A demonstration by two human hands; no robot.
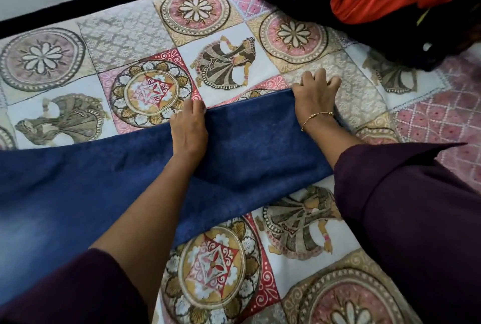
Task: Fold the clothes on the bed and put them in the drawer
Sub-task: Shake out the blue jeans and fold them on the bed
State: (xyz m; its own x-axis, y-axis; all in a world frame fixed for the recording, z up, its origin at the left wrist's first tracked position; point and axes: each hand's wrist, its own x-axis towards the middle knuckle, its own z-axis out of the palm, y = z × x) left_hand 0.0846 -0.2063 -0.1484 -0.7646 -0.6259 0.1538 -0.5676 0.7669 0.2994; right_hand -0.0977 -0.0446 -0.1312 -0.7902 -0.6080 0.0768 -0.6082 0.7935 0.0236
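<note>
Bedspread, patterned, covers the bed. Blue cloth lies flat across it, left to centre. Dark and red clothes pile at far right. Left hand pinches cloth's far edge; right hand grips its far corner, fingers curled.

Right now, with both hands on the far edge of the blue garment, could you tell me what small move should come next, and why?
Probably draw that far edge toward you to fold the blue garment over itself. The left hand and right hand already pinch the edge, and the cloth lies flat across the bedspread, ready to double.
</note>
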